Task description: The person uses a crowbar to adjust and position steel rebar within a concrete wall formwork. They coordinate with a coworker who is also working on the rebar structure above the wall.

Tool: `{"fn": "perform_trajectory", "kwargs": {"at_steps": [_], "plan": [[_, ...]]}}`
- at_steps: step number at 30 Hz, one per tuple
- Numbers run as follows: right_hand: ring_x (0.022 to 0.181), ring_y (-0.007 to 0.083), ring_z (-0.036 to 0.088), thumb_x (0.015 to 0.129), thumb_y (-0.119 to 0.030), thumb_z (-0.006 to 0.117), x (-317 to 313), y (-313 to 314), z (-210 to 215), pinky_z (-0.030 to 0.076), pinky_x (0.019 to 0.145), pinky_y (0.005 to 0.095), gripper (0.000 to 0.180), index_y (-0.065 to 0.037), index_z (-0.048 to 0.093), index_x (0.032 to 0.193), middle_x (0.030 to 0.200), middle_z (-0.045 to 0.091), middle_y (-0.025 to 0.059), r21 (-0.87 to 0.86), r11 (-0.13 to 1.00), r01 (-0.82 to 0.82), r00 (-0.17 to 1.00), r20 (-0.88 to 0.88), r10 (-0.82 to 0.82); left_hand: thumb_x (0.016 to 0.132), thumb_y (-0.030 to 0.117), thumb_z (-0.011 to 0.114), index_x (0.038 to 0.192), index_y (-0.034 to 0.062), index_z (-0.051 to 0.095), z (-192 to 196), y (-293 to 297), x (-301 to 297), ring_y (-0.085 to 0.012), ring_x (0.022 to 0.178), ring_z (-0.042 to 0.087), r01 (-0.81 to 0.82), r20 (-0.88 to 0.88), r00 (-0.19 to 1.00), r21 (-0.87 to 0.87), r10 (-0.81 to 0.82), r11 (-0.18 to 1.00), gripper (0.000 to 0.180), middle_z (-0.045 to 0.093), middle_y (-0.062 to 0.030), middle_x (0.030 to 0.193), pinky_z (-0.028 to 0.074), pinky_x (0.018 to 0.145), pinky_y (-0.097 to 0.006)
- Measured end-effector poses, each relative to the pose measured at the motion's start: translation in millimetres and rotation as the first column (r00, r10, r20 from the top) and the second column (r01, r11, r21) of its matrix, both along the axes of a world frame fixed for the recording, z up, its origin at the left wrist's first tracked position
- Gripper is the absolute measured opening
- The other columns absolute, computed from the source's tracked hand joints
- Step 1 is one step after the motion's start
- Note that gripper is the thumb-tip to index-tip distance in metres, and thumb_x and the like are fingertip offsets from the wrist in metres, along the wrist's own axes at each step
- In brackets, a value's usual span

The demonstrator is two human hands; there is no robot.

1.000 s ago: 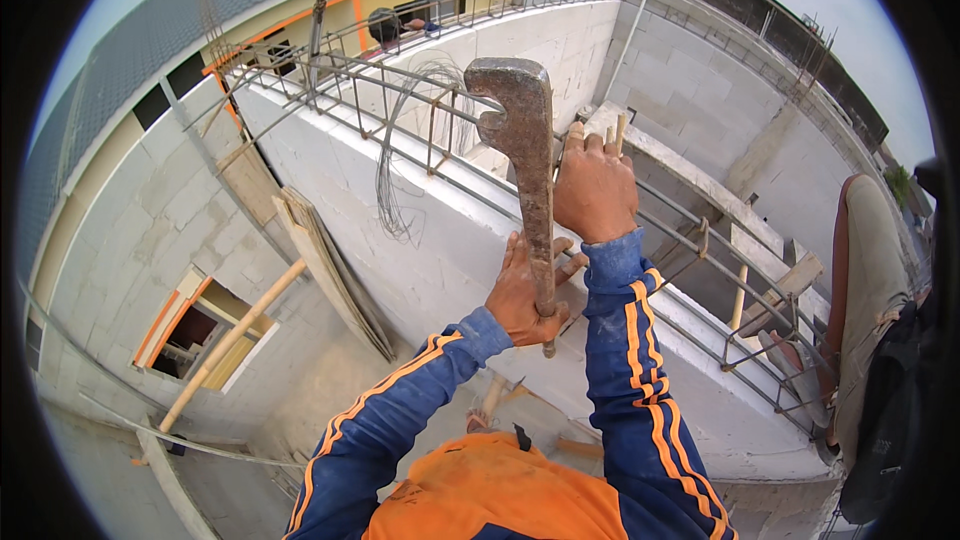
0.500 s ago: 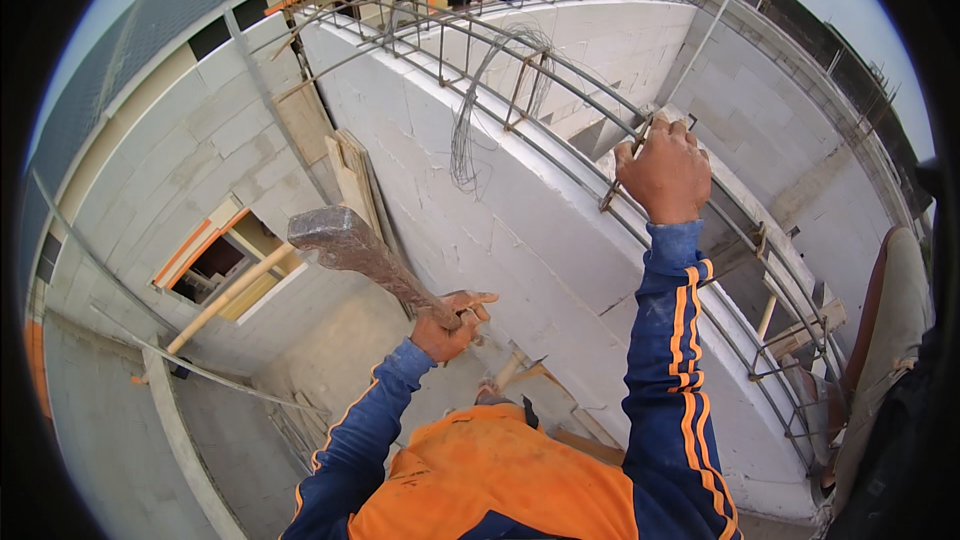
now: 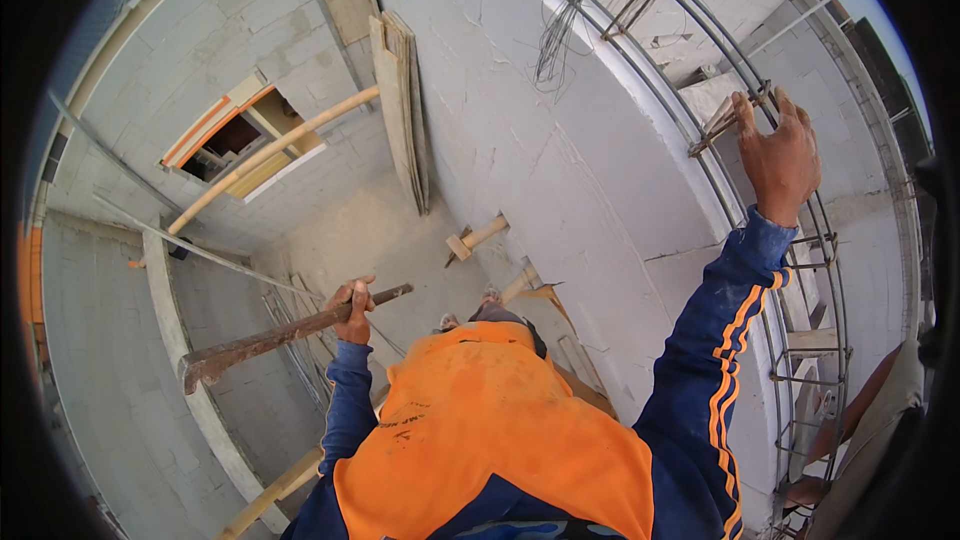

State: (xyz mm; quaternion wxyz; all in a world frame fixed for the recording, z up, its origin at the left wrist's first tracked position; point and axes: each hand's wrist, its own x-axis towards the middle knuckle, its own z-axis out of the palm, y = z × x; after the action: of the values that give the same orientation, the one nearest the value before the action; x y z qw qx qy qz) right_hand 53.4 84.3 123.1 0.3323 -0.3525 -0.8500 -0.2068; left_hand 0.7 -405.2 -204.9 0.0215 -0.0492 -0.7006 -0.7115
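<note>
My right hand [image 3: 783,160] is raised at the right, its fingers curled over a bar of the rebar cage [image 3: 690,12]. This cage, long bars with tied stirrups, runs along the top of the white block wall [image 3: 560,155]. On the left, my left hand [image 3: 352,310] is closed around a long, brown, dirt-stained tool [image 3: 270,332] with a heavy, broad end and a narrow end. Its broad end points left, away from the wall, and its narrow end sticks out past my fingers. I cannot tell its exact kind.
Loose tie wire [image 3: 572,25] hangs over the cage. Boards [image 3: 402,110] lean against the wall, and a round pole [image 3: 275,155] crosses a window opening [image 3: 240,145]. Wooden stubs [image 3: 485,232] jut from the wall above the floor far below. Part of another person [image 3: 860,420] shows at right.
My view has tipped downward. The left hand has swung the tool down and left, its broad end lower now. My right hand stays on the cage, appearing farther right.
</note>
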Motion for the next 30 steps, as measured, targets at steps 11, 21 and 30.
{"fn": "perform_trajectory", "kwargs": {"at_steps": [11, 21, 30], "plan": [[0.106, 0.0383, 0.062, 0.083, -0.046, 0.071, -68, -37, -76, 0.054, 0.085, 0.0461, 0.068, 0.008, 0.058, 0.121, 0.108, 0.063, 0.0254, 0.026, 0.834, -0.551, 0.825, -0.132, 0.549, 0.092, 0.033, 0.066, 0.067, 0.0049, 0.053, -25, -14, 12, -0.0098, 0.039, 0.035, -0.343, 0.247, 0.928, 0.277, 0.278, 0.898, 0.040, 0.039, 0.0007, 0.049, 0.033, 0.039, -0.027], [0.124, 0.0478, 0.051, 0.064, -0.077, 0.070, -123, 3, -86, 0.043, 0.102, 0.0514, 0.115, 0.008, 0.041, 0.136, 0.126, 0.053, 0.0360, -0.588, 0.809, 0.001, 0.946, 0.262, 0.189, 0.090, 0.038, 0.067, 0.075, 0.0050, 0.052, -1, 8, -9, -0.0109, 0.038, 0.042, -0.465, 0.149, 0.885, 0.227, 0.441, 0.856, 0.039, 0.042, -0.0004, 0.050, 0.036, 0.037, -0.025], [0.121, 0.0445, 0.054, 0.067, -0.075, 0.069, -123, 1, -88, 0.046, 0.100, 0.0482, 0.108, 0.007, 0.046, 0.132, 0.124, 0.057, 0.0321, -0.524, 0.852, -0.009, 0.950, 0.262, 0.171, 0.095, 0.035, 0.061, 0.070, 0.0068, 0.048, 58, -17, -29, -0.0087, 0.039, 0.037, -0.316, -0.063, 0.930, 0.375, 0.363, 0.872, 0.039, 0.042, 0.0004, 0.052, 0.031, 0.037, -0.025]]}}
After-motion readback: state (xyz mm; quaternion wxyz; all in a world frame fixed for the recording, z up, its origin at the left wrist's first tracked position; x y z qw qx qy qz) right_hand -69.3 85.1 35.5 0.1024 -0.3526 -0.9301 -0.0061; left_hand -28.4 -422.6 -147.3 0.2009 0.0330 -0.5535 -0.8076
